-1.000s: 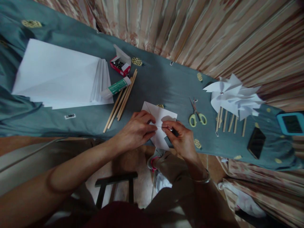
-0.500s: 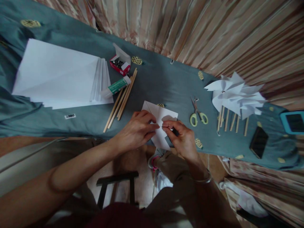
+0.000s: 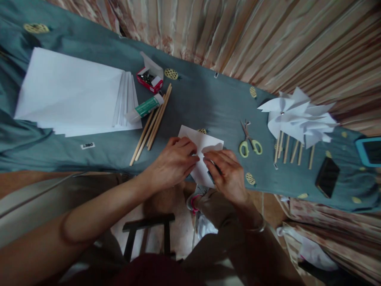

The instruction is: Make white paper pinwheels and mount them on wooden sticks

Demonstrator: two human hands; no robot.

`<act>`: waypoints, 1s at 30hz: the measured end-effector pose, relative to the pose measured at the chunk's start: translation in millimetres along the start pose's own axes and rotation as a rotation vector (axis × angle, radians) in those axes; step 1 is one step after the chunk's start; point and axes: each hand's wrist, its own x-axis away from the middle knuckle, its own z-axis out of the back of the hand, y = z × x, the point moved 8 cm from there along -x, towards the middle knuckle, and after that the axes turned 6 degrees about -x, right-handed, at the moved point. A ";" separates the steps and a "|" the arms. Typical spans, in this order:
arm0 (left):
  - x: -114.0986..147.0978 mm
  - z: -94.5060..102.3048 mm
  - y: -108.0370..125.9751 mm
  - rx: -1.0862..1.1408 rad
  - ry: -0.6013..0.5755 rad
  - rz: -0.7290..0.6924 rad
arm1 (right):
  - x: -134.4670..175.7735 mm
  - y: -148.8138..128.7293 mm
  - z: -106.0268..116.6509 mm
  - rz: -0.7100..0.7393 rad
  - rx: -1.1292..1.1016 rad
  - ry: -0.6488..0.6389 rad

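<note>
A small square of white paper lies at the table's front edge, its lower corner sticking out past the edge. My left hand is bent over the paper's left side, thumb and fingertips pinched together near its middle. From the right, my right hand meets it, with its fingertips also pinched at the paper's middle. The two sets of fingertips are a small gap apart. Under the right palm shows a dark, slim object, mostly hidden. What exactly lies between the fingertips is too small to make out.
Left are a paper stack, a glue stick, wooden sticks and an open red box of small dark metal pieces. Right are scissors, paper pinwheels on sticks, a black phone and a blue-framed device.
My right fingers have curled closer over the paper's middle, and the left fingertips shifted slightly. The diagonal line on the paper's upper left no longer shows. The view has moved a little.
</note>
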 end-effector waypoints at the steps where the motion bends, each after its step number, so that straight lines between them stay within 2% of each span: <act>1: -0.5 0.1 1.2 -0.025 0.006 -0.009 | 1.6 -2.4 0.0 0.022 0.029 0.003; 7: -1.9 0.3 4.4 -0.095 0.025 -0.025 | 10.4 -8.2 -7.5 0.103 0.127 -0.032; 13: -4.4 -0.6 5.3 -0.103 -0.016 -0.011 | 12.8 -9.7 -13.8 0.118 0.176 -0.078; 18: -4.8 -4.8 7.9 -0.137 -0.047 -0.018 | 15.2 -17.1 -23.0 0.095 0.233 -0.099; 21: -4.3 -4.2 7.7 -0.144 -0.022 -0.020 | 11.5 -15.5 -18.6 0.071 0.169 -0.084; 23: -4.0 -3.1 8.1 -0.165 -0.014 -0.032 | 5.1 -6.8 -6.7 0.048 0.062 -0.035; 25: -4.1 -1.8 8.4 -0.188 -0.016 -0.045 | -2.2 13.6 15.0 -0.042 -0.038 0.122; 27: -4.7 -0.7 8.4 -0.198 -0.022 -0.055 | -7.4 36.9 31.3 -0.137 -0.044 0.250; 28: -5.2 -0.2 8.4 -0.199 -0.025 -0.059 | -9.6 46.5 35.8 -0.168 -0.028 0.290; 30: -6.1 -0.4 8.1 -0.197 -0.037 -0.062 | -15.4 58.8 34.1 -0.188 0.007 0.278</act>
